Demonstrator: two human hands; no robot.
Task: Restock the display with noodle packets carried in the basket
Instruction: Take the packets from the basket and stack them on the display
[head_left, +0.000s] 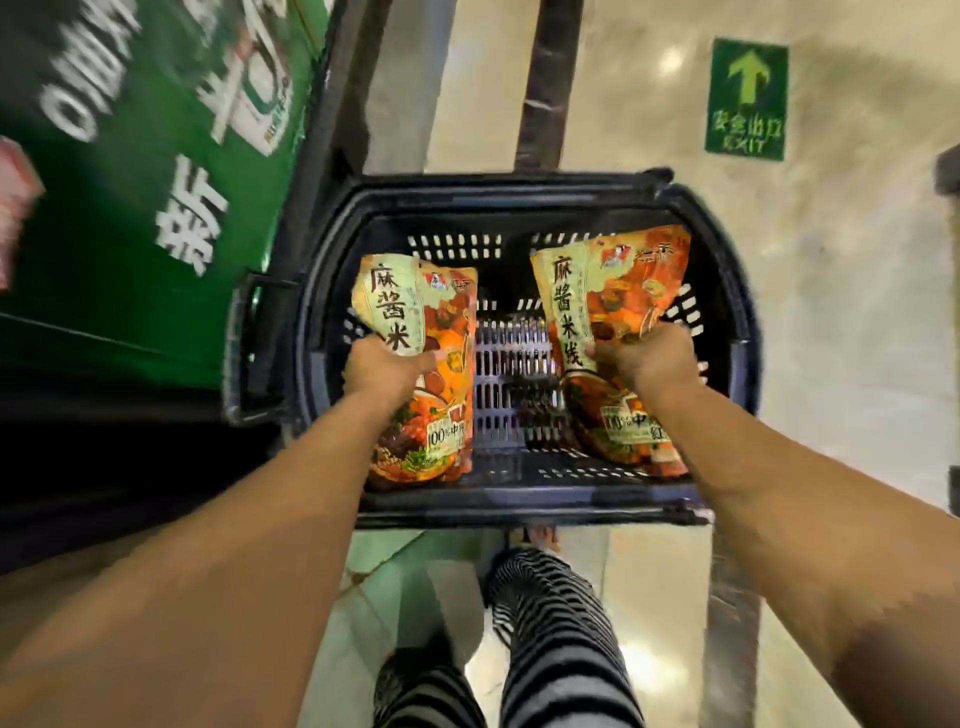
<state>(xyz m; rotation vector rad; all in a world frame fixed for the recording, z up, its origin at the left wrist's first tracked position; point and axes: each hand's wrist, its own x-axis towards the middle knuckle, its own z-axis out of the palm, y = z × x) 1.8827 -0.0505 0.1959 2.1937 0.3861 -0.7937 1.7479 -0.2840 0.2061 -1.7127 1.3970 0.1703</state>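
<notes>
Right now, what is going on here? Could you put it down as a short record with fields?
Place: shop aisle, pale floor with a green exit sign
Hands: left hand grips the left noodle packet; right hand grips the right noodle packet
Container: dark basket under both packets, its slatted bottom showing between them
Display: green panel to the left, blurred
Stage: packets not yet on the display
</notes>
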